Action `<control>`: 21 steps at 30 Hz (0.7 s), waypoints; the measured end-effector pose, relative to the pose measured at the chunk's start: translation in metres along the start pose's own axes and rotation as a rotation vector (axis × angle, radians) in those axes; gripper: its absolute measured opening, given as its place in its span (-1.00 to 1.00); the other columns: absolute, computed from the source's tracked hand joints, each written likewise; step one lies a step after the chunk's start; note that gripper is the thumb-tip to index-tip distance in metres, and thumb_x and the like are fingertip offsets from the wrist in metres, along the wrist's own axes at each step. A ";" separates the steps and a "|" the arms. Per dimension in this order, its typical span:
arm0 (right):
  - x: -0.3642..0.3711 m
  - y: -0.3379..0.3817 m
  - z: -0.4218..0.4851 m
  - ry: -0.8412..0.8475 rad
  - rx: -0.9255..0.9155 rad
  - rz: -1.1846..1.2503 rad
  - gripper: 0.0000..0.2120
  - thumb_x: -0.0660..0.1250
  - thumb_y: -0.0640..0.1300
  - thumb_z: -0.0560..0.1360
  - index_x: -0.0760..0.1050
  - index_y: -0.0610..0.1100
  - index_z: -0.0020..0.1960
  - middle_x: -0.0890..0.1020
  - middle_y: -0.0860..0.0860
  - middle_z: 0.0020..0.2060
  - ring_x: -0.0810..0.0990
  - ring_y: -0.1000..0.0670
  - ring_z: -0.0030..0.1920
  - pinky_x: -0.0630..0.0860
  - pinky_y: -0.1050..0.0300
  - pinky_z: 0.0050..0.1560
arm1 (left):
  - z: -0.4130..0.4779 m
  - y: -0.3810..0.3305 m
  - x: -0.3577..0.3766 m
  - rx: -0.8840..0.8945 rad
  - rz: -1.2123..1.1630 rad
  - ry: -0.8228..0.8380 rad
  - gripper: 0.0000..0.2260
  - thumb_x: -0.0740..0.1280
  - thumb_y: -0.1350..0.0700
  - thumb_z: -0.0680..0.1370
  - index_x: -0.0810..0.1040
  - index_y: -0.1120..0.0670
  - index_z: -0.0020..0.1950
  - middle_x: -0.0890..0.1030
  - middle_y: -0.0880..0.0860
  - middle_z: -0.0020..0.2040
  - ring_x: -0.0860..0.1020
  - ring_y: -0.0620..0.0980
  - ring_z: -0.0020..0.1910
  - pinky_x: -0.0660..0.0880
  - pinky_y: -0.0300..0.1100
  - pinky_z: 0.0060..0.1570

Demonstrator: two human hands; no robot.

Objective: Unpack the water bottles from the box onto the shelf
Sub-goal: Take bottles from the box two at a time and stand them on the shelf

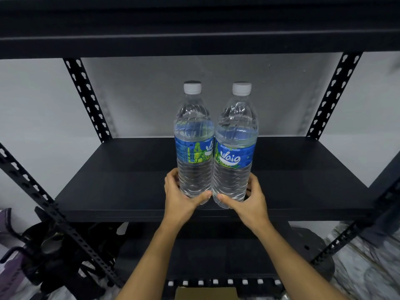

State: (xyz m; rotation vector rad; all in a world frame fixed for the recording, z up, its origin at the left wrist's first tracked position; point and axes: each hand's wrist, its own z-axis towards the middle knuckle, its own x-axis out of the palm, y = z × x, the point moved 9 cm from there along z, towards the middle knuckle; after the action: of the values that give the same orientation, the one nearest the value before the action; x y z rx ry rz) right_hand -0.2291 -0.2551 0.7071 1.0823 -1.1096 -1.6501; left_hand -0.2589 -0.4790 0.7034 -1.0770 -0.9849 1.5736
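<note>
water bottles, two of them, stood upright side by side at the middle of the frame, each held in one hand over the front part of a black shelf (108,180).

nearest the camera, at the bottom edge, lay a strip of brown cardboard (205,293), and just above it a row of white caps (215,281) ran across in the dark; what they were fixed to could not be told. two bare forearms rose from the bottom of the frame towards the centre. the left hand (181,195) was wrapped round the lower part of the left bottle (193,148), thumb across its front and fingers curled behind its left side. the right hand (249,198) gripped the lower part of the right bottle (234,152) in the same way, mirrored. the two thumbs nearly met where the bottles touched.

both bottles were clear, full, capped in white and banded with a blue and green label. their bases were close to the shelf's front edge; whether they rested on the board or hung just above it could not be told.

in the lower left of the frame a slanting front post (54,213) crossed dark clutter (49,245) and a purple thing (8,269) on the floor. further back, two slotted black posts, a left rear post (86,98) and a right rear post (333,94), stood at the shelf's far corners against a pale grey wall (151,94). across the top of the frame ran the dark upper shelf (194,40).
</note>
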 end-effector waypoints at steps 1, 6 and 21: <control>0.000 0.000 0.000 0.001 0.000 -0.002 -0.14 0.66 0.07 0.15 0.33 0.14 0.35 0.56 0.25 0.17 0.49 0.36 0.15 0.47 0.36 0.01 | -0.001 0.000 -0.001 -0.006 -0.010 -0.004 -0.16 0.69 -0.16 0.14 0.27 -0.37 0.26 0.43 -0.07 0.34 0.48 -0.10 0.33 0.54 0.02 0.28; 0.000 0.000 0.001 0.002 -0.001 -0.006 -0.13 0.66 0.08 0.15 0.33 0.12 0.37 0.56 0.23 0.18 0.49 0.34 0.17 0.46 0.35 0.01 | -0.002 0.005 0.000 -0.043 -0.077 0.020 -0.17 0.70 -0.01 0.21 0.34 -0.12 0.37 0.51 -0.09 0.31 0.56 -0.15 0.26 0.57 -0.16 0.20; 0.000 -0.001 0.001 0.004 0.011 0.001 -0.12 0.66 0.07 0.15 0.33 0.12 0.37 0.56 0.23 0.18 0.50 0.34 0.16 0.44 0.43 -0.01 | 0.000 0.001 0.004 -0.038 -0.099 0.067 -0.04 0.70 -0.16 0.13 0.24 -0.18 0.39 0.42 -0.02 0.40 0.50 -0.07 0.36 0.53 0.01 0.31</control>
State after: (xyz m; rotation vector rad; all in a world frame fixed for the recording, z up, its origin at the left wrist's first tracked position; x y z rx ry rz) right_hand -0.2304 -0.2547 0.7064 1.0915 -1.1173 -1.6424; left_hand -0.2600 -0.4750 0.7012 -1.0835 -1.0112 1.4356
